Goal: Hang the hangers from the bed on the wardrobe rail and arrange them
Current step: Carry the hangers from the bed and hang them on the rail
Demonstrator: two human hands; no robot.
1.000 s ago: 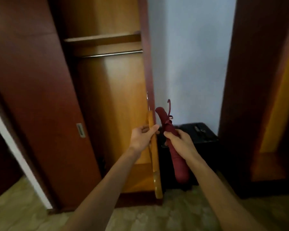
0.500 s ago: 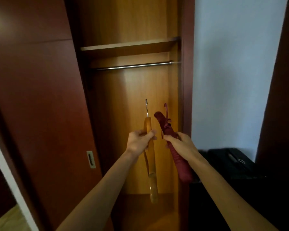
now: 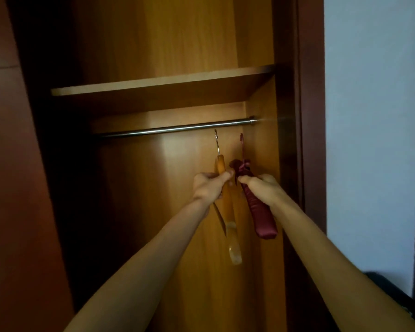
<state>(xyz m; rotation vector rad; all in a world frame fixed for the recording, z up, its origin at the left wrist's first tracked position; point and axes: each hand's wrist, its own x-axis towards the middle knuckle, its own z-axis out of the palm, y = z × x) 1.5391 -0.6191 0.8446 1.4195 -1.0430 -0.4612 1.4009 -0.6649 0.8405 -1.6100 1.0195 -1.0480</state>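
My left hand (image 3: 210,186) grips a wooden hanger (image 3: 230,226) near its top, seen edge-on, with its metal hook pointing up. A dark red padded hanger (image 3: 260,212) with a small bow is held in my right hand (image 3: 261,188), its red hook upright too. Both hooks end just below the right end of the bare metal wardrobe rail (image 3: 173,128), without touching it. The bed is out of view.
A wooden shelf (image 3: 158,88) runs just above the rail. The wardrobe's right side panel (image 3: 286,164) stands close beside the red hanger. A dark sliding door (image 3: 15,188) fills the left. A pale wall (image 3: 369,116) and a dark case (image 3: 393,298) lie right.
Both hands have risen with their hangers toward the rail, and the view has tilted up and closer to the wardrobe interior.
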